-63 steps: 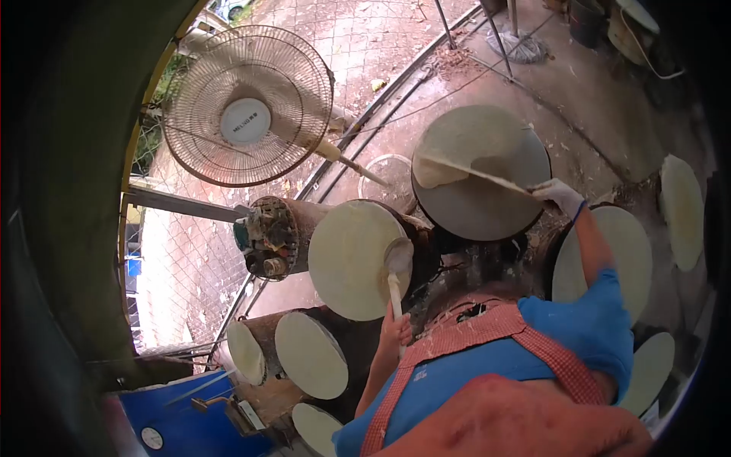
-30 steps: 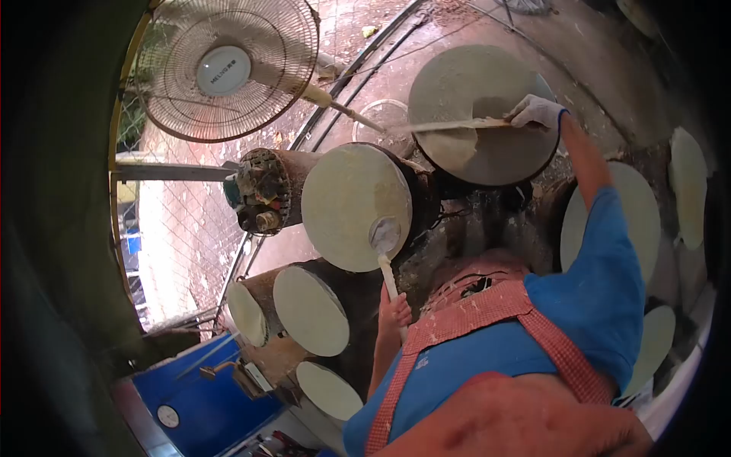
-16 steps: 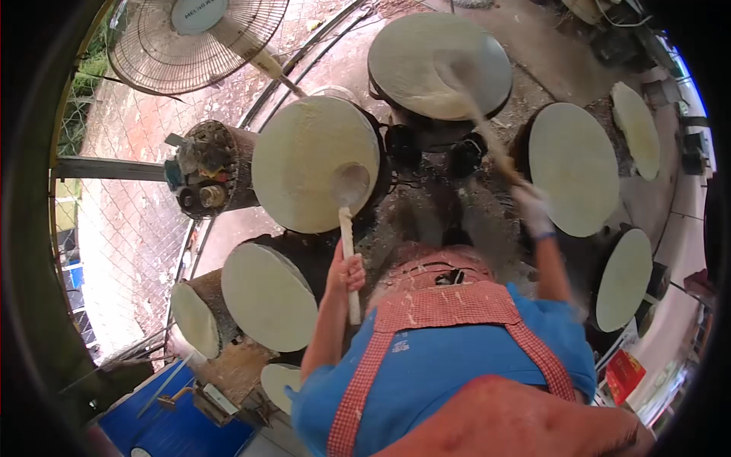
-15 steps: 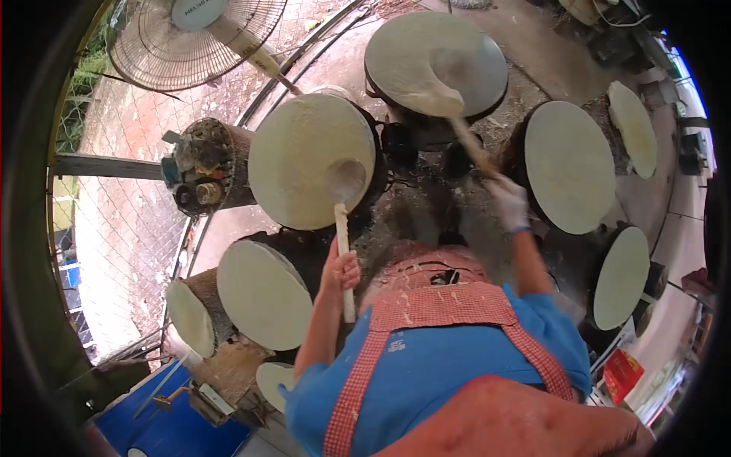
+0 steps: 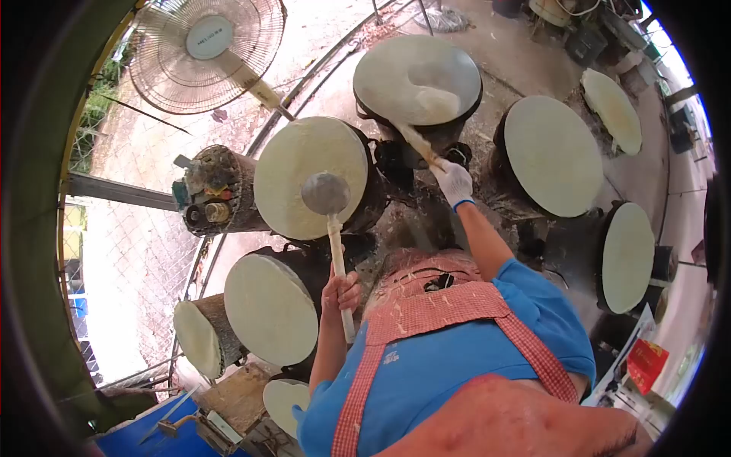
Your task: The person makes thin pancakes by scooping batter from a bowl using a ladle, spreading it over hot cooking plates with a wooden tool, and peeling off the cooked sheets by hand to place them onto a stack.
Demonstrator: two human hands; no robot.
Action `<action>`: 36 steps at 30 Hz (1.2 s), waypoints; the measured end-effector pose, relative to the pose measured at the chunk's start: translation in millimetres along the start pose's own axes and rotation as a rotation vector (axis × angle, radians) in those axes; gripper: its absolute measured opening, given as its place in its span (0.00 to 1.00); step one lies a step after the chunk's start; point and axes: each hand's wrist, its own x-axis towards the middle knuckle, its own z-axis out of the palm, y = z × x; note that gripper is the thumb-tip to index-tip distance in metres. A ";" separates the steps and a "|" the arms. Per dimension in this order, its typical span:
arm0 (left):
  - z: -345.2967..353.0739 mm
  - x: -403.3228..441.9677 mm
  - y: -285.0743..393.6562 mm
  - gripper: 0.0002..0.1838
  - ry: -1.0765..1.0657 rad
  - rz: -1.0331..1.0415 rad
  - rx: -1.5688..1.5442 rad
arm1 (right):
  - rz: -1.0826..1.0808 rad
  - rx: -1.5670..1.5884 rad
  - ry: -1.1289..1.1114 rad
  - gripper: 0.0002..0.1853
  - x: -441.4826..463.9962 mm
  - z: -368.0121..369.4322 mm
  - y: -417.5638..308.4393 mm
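My left hand (image 5: pixel 340 293) is closed around the pale handle of a ladle (image 5: pixel 326 193). Its round metal bowl hangs over the left griddle (image 5: pixel 293 164), which bears a pale layer of batter. My right hand (image 5: pixel 454 183), in a white glove, grips a batter-coated stick (image 5: pixel 417 143). The far end of the stick reaches the near rim of the top griddle (image 5: pixel 384 72). Pale batter (image 5: pixel 438 104) is heaped on that griddle beside a darker grey patch; the shape of the stick's tip is unclear.
More round griddles with pale sheets stand around me: one at right (image 5: pixel 552 156), one at far right (image 5: pixel 627 259), one at lower left (image 5: pixel 270 308). A fan (image 5: pixel 209 38) stands at upper left. A cluttered drum (image 5: pixel 217 171) is beside the left griddle.
My right hand has moved left and the stick now slants up to the left instead of from the lower right. The ladle has shifted slightly left and down. The whole view has shifted.
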 end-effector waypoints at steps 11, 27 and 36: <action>-32.9 5.9 8.6 0.29 -0.045 -0.079 0.112 | -0.136 -0.221 -0.146 0.15 28.6 4.0 18.4; -19.4 34.8 17.6 0.28 0.461 -0.156 0.337 | 0.158 -0.030 0.020 0.13 52.7 -33.2 102.2; -43.0 66.4 31.0 0.21 0.564 -0.180 0.031 | 0.100 -0.074 0.017 0.15 45.1 -45.8 70.3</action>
